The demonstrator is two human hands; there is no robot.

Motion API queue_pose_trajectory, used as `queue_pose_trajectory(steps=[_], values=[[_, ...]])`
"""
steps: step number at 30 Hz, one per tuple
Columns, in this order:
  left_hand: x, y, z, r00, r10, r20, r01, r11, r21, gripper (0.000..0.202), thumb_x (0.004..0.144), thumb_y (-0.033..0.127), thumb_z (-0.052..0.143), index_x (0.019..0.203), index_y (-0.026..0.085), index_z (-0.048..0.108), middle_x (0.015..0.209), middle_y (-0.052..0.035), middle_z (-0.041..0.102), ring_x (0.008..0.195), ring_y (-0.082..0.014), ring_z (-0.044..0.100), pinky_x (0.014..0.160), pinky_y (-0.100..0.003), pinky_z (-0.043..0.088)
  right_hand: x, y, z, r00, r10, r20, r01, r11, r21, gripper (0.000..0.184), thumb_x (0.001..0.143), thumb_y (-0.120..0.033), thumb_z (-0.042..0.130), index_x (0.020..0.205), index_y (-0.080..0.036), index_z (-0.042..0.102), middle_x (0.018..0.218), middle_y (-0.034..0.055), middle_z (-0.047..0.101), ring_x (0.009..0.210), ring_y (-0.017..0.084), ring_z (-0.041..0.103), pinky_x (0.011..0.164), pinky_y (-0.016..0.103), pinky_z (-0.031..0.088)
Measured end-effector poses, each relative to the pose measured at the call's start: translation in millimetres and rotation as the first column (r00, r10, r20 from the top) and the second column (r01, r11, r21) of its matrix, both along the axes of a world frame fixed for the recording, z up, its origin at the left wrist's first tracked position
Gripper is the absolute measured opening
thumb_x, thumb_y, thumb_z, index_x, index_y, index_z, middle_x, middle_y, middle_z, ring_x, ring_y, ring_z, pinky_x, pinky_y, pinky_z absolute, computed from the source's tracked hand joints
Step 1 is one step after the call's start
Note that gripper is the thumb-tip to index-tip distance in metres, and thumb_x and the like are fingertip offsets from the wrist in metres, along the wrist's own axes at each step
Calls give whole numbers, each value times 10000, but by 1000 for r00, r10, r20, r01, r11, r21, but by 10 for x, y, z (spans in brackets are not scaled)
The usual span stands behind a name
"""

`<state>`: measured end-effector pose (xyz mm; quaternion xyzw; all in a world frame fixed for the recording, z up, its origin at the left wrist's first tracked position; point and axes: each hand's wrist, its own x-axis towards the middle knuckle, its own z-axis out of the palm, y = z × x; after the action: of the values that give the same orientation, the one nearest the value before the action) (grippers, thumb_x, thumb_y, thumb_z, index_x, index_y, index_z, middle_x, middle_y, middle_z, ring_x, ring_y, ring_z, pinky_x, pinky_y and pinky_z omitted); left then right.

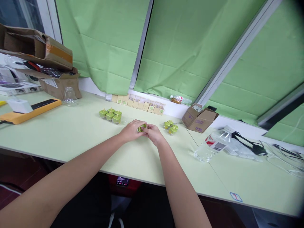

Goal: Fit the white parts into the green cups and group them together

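Above the middle of the table, my left hand [133, 130] and my right hand [154, 134] meet around a small green-topped container [142, 128]. The fingers of both hands are closed on it and hide most of its body. To the left stands a group of several similar clear containers with green lids [110, 116], each with a pale loop or knob on top. Right of my hands is a smaller cluster of green-lidded containers [170, 127], with something yellowish inside. Between my left hand and the left group lies a faint clear plastic piece [126, 120].
A row of small cream boxes [137, 103] lines the table's back edge. Farther right are an open cardboard box [199, 118], a large clear bottle [213, 145] and cables [285, 158]. An orange power strip [40, 110], a clear jar [70, 96] and stacked cartons [54, 53] occupy the left.
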<state>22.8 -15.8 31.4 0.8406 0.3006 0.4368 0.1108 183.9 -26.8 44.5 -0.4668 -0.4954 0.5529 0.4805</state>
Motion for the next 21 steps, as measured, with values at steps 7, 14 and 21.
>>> queue_pose_trajectory(steps=[7, 14, 21], values=[[7, -15, 4, 1000, -11, -17, 11, 1000, -6, 397, 794, 295, 686, 1182, 267, 605, 1154, -30, 686, 1077, -240, 594, 947, -398, 485, -13, 0, -9, 997, -42, 72, 40, 999, 24, 270, 554, -248, 820, 720, -149, 631, 674, -5, 642, 621, 125, 611, 670, 301, 567], [3, -82, 38, 999, -38, 11, 38, 999, -18, 409, 816, 251, 643, 1220, 250, 582, 1215, -43, 644, 1138, -233, 569, 992, -396, 468, -11, 79, -97, 955, -166, 245, 115, 971, 209, 170, 644, -292, 703, 738, -181, 616, 688, -10, 645, 624, 133, 601, 599, 262, 519], [-10, -58, 22, 998, -66, 19, 68, 995, -72, 454, 824, 194, 587, 1275, 238, 565, 1258, -74, 606, 1126, -232, 574, 984, -391, 481, -10, 103, -155, 914, -214, 345, 90, 936, 341, 197, 732, -378, 653, 802, -200, 604, 749, -1, 645, 655, 145, 610, 589, 267, 535]])
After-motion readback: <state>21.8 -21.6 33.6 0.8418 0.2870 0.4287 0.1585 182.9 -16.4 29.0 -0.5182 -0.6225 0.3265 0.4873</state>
